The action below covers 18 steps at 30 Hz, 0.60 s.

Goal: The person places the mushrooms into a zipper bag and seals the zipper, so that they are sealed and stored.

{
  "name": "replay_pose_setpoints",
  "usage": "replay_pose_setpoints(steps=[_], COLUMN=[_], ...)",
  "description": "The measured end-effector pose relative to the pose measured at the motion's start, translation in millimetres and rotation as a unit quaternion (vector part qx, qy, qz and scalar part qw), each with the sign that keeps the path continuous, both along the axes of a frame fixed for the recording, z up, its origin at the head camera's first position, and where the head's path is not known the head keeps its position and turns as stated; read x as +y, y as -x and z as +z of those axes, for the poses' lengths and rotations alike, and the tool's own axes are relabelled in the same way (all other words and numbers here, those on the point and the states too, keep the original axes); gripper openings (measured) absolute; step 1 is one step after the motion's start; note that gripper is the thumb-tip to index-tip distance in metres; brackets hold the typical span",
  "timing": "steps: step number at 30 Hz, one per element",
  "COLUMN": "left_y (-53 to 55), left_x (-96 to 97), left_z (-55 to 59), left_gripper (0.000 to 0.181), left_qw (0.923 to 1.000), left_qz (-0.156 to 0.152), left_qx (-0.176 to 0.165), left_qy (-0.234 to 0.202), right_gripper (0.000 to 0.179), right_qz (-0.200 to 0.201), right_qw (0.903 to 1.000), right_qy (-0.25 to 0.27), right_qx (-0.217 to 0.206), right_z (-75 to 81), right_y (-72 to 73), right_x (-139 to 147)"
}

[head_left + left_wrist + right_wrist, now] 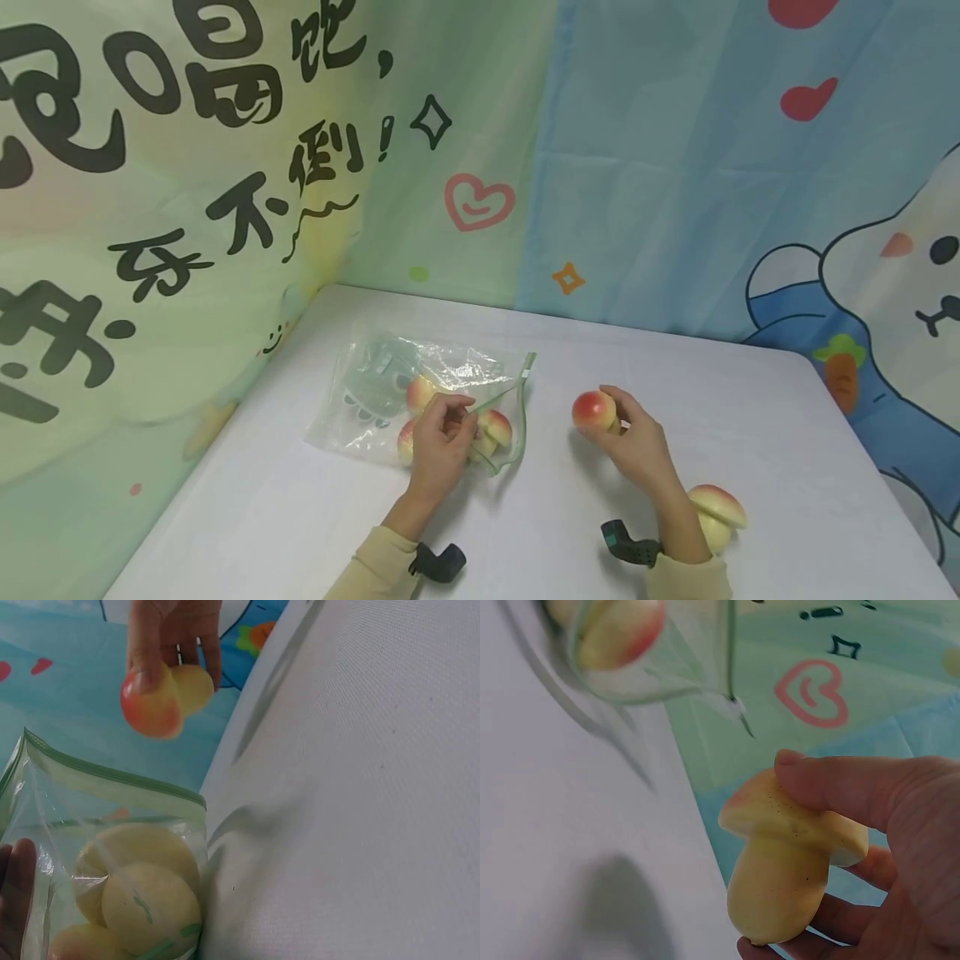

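A red-and-yellow toy mushroom (594,411) is held in my right hand (637,446), above the table and to the right of a clear zip bag (352,433). Thumb and fingers grip it around the cap and stem in the right wrist view, where its pale stem (776,892) points down. My left hand (441,446) pinches the bag near its green-edged opening, which faces right and gapes. Inside the bag lie several similar mushrooms (150,907), seen through the plastic. The left fingers (19,892) show only partly in the left wrist view.
Another toy mushroom (718,512) lies on the white table (570,533), beside my right forearm. A printed cloth (637,167) hangs behind the table and along its left side. Each wrist wears a dark camera mount (628,546).
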<state>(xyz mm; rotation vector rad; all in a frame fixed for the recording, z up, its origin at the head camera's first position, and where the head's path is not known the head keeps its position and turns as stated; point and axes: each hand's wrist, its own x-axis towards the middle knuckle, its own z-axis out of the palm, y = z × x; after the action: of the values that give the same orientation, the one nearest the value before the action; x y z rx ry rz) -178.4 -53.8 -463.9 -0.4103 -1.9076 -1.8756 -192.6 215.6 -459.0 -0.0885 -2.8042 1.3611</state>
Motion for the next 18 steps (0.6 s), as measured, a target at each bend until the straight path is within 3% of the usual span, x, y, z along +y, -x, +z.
replay_pose_setpoints(steps=[7, 18], left_y=[0.4, 1.0], left_x=[-1.5, -3.8], left_z=[-0.9, -1.2], left_gripper=[0.02, 0.021], left_qw=[0.9999, 0.9997], left_qz=[-0.006, -0.019], left_qx=[-0.004, 0.007], left_qy=[-0.009, -0.01], right_gripper=[0.067, 0.067], right_qz=[0.008, 0.023], right_qw=[0.9996, 0.9924], right_qy=[0.025, 0.048], right_qx=[0.006, 0.111], right_z=[-15.6, -32.8], right_y=[-2.7, -8.8], right_x=[-36.2, -76.3])
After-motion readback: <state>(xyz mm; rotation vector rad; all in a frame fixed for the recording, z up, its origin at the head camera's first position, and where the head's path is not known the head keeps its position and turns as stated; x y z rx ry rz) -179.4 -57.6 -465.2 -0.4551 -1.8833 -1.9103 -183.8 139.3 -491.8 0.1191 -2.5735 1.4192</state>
